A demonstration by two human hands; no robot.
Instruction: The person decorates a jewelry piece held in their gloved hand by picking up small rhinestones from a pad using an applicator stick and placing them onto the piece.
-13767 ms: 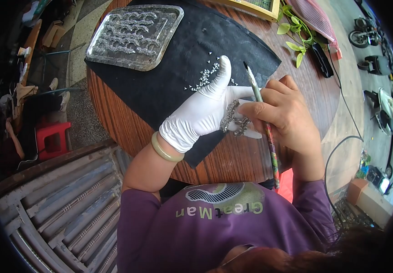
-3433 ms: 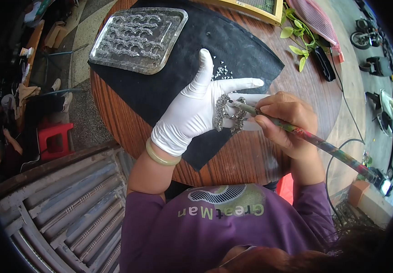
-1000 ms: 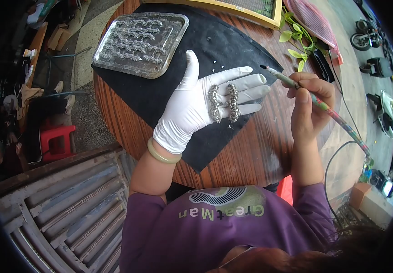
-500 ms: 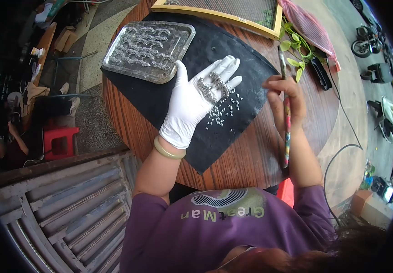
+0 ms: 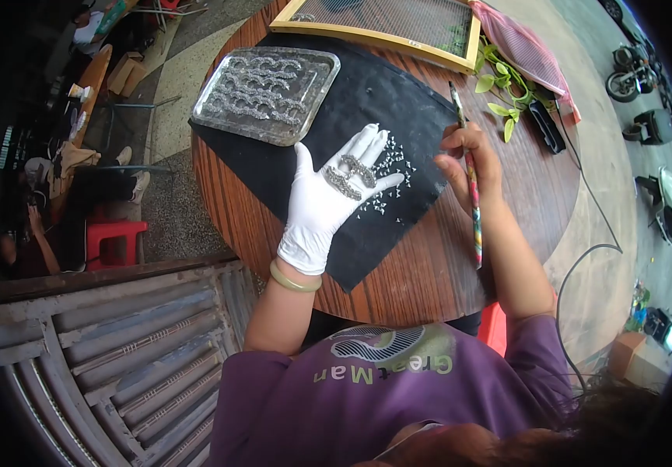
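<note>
My left hand (image 5: pixel 323 201), in a white glove, lies flat and palm up over the black mat (image 5: pixel 351 93). Two sparkly curved ornaments (image 5: pixel 349 174) rest on its fingers. My right hand (image 5: pixel 470 165) is bare and holds a colourful brush (image 5: pixel 469 178) upright, tip pointing away, over the wooden round table (image 5: pixel 429 265). Small silver stones (image 5: pixel 389 165) lie scattered on the mat just beyond my left fingertips. A metal tray (image 5: pixel 314 100) with several rows of finished sparkly ornaments sits at the mat's far left.
A wooden-framed mesh screen (image 5: pixel 389 37) lies at the table's far edge. Green leaves (image 5: pixel 499 78), a pink pouch (image 5: pixel 526 48) and a black device (image 5: pixel 546 124) sit at the right. A metal shutter (image 5: pixel 103 366) lies below left. A cable (image 5: pixel 577 265) loops on the floor.
My left hand, ornaments on its fingers, has moved toward the tray and flattened. My right hand lifted the brush off the ornaments and swung it upright.
</note>
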